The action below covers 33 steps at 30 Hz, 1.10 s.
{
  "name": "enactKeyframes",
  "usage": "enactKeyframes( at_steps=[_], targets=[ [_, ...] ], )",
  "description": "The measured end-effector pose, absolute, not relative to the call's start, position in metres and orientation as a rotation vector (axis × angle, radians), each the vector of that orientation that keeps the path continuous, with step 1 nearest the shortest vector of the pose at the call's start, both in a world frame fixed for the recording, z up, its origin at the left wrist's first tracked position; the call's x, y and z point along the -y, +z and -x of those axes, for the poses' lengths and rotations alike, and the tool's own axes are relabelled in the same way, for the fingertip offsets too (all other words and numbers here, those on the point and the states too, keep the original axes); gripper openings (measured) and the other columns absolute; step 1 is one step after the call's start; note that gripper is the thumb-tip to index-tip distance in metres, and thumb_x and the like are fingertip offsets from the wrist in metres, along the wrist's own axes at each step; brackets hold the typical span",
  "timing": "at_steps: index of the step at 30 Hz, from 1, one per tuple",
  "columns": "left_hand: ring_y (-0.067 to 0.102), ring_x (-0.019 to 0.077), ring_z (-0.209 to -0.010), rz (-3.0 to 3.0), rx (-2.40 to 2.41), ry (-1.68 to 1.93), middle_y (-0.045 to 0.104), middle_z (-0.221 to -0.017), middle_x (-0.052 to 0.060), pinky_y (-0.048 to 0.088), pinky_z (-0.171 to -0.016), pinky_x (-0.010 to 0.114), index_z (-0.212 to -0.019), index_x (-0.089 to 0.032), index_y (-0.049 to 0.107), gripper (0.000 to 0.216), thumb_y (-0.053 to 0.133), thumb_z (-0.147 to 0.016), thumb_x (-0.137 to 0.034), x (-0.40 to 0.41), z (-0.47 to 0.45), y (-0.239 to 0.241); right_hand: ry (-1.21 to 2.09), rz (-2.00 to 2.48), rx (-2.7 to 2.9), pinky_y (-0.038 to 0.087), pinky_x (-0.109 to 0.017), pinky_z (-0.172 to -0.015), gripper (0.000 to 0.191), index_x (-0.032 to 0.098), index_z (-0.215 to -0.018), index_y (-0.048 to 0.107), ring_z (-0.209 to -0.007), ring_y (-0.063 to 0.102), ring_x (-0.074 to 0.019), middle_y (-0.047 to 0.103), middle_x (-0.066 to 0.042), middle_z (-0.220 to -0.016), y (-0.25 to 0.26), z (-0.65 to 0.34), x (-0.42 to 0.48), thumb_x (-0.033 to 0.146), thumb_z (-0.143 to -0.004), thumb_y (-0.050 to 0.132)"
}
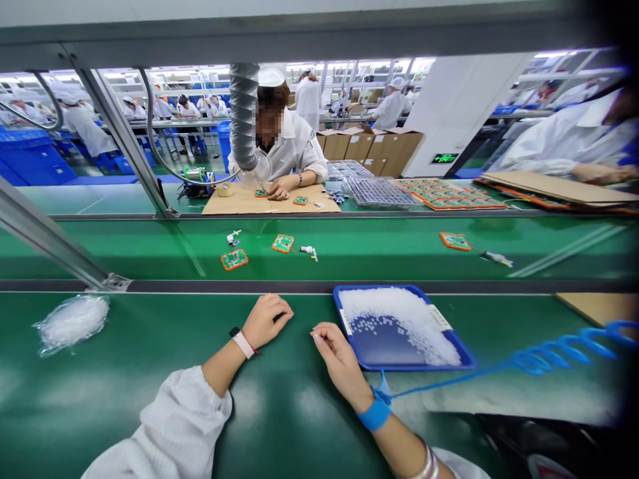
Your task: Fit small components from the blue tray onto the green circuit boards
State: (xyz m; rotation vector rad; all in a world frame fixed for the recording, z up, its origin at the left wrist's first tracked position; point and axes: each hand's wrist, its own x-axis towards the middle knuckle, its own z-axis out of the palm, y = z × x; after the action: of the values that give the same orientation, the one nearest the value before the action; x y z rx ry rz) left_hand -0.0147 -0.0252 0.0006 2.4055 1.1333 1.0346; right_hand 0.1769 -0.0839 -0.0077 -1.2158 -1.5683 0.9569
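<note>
My left hand (268,318) is over the green bench near its far edge, fingers bent and close together. Anything inside that hand is hidden. Just left of a blue tray (382,346), my right hand (339,358) has its thumb near its curled fingers; whether something tiny is between them I cannot make out. Many small white translucent pieces (384,303) lie heaped in the tray, mostly at the back and right. A blue wrist strap (375,414) on my right wrist joins a coiled blue cord (544,356).
A clear bag of white pieces (74,320) lies at left. Beyond the bench edge, a green belt (364,249) carries orange-edged circuit boards (234,259) with small white parts (308,251). Across it, a co-worker (294,150) handles boards on cardboard (224,204). A metal post (54,239) slants at left.
</note>
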Motion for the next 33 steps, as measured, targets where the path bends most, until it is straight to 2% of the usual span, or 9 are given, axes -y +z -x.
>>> enactKeyframes(
  at_steps=[4, 7, 14, 26, 29, 33],
  targets=[
    [0.054, 0.017, -0.08, -2.338, -1.196, 1.076, 0.062, -0.079, 0.003, 0.042, -0.076, 0.033, -0.071, -0.019, 0.054, 0.017, 0.061, -0.08, -0.032, 0.0257, 0.0153, 0.0031, 0.955, 1.227, 1.582, 0.043, -0.029, -0.07, 0.023, 0.019, -0.077, 0.055, -0.082, 0.052, -0.017, 0.054, -0.006, -0.089, -0.0046, -0.1762, 0.0847, 0.037, -0.087, 0.044],
    [0.053, 0.0171, -0.078, -2.329, -1.234, 1.058, 0.06, -0.077, 0.003, 0.042, -0.074, 0.033, -0.07, -0.019, 0.05, 0.018, 0.058, -0.081, -0.031, 0.0258, 0.0154, 0.003, 0.954, 1.229, 1.591, 0.044, -0.029, -0.07, 0.023, 0.019, -0.077, 0.055, -0.082, 0.052, -0.0169, 0.054, -0.006, -0.089, -0.0038, -0.1761, 0.085, 0.036, -0.087, 0.044],
    [0.053, 0.0175, -0.081, -2.319, -1.206, 1.049, 0.06, -0.082, 0.004, 0.042, -0.077, 0.033, -0.073, -0.02, 0.046, 0.01, 0.05, -0.082, -0.02, 0.0253, 0.0147, 0.0034, 0.954, 1.231, 1.601, 0.043, -0.028, -0.069, 0.023, 0.019, -0.076, 0.054, -0.082, 0.052, -0.0168, 0.054, -0.006, -0.088, -0.0042, -0.1765, 0.0848, 0.036, -0.087, 0.044],
    [0.053, 0.0188, -0.082, -2.289, -1.166, 1.058, 0.061, -0.08, 0.004, 0.041, -0.076, 0.035, -0.058, -0.02, 0.033, 0.021, 0.044, -0.062, -0.002, 0.022, 0.0172, 0.002, 0.941, 1.222, 1.619, 0.044, -0.028, -0.067, 0.022, 0.019, -0.074, 0.055, -0.08, 0.052, -0.0162, 0.055, -0.006, -0.086, -0.0018, -0.1758, 0.0852, 0.034, -0.087, 0.045],
    [0.053, 0.0181, -0.08, -2.299, -1.157, 1.069, 0.062, -0.079, 0.004, 0.041, -0.075, 0.034, -0.056, -0.019, 0.036, 0.022, 0.041, -0.063, 0.001, 0.0191, 0.0196, -0.0008, 0.934, 1.217, 1.637, 0.044, -0.028, -0.068, 0.022, 0.019, -0.074, 0.055, -0.079, 0.052, -0.0161, 0.055, -0.006, -0.086, -0.0018, -0.1763, 0.0852, 0.034, -0.087, 0.045],
    [0.054, 0.0184, -0.083, -2.305, -1.171, 1.047, 0.063, -0.081, 0.004, 0.042, -0.078, 0.035, -0.056, -0.019, 0.047, 0.024, 0.038, -0.064, 0.002, 0.0168, 0.0228, -0.003, 0.937, 1.217, 1.641, 0.044, -0.028, -0.067, 0.023, 0.019, -0.074, 0.055, -0.077, 0.052, -0.0157, 0.055, -0.006, -0.086, -0.0012, -0.1764, 0.0856, 0.035, -0.087, 0.045]
  ],
)
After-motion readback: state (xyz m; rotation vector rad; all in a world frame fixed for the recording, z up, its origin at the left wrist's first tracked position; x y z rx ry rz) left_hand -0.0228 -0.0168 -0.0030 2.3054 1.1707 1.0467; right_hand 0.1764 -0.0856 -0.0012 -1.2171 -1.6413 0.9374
